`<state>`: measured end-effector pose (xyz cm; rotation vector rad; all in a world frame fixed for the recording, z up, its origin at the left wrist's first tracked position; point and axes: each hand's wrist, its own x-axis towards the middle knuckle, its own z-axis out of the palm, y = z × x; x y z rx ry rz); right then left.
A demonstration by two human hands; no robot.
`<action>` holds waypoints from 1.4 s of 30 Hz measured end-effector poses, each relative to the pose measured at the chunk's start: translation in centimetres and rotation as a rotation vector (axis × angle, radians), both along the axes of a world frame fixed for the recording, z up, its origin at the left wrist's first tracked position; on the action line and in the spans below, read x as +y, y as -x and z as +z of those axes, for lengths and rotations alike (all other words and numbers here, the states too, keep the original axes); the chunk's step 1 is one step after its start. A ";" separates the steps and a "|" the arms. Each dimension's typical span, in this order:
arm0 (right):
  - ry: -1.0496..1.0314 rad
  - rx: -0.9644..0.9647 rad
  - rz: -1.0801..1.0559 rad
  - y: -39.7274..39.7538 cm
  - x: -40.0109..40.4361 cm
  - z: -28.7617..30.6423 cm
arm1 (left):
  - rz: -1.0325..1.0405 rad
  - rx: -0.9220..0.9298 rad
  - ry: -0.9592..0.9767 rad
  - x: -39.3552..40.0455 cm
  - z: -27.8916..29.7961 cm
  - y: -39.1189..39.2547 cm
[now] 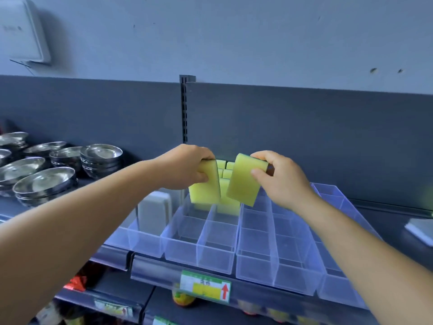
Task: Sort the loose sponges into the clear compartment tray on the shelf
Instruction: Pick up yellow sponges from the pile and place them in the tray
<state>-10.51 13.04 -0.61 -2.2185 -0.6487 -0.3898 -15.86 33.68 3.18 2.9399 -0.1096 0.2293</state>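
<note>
Both hands mid-frame above clear tray (pixel 218 249). Left hand (pixel 187 166) pinches yellow sponge (pixel 206 186); right hand (pixel 278 177) pinches 2nd sponge (pixel 243 181). Risk: soft sponges snag on divider, tip into wrong compartment, or knock sponge stack (pixel 226 171) at back.

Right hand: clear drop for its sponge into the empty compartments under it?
Probably yes. The right hand pinches its sponge directly above open, empty compartments of the clear tray; nothing shows between them. The left hand and its sponge sit off to the side.
</note>
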 end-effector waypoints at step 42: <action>0.621 0.021 -0.128 2.9 -1.7 -1.9 | -0.209 -0.070 -0.338 -4.2 -3.1 -1.8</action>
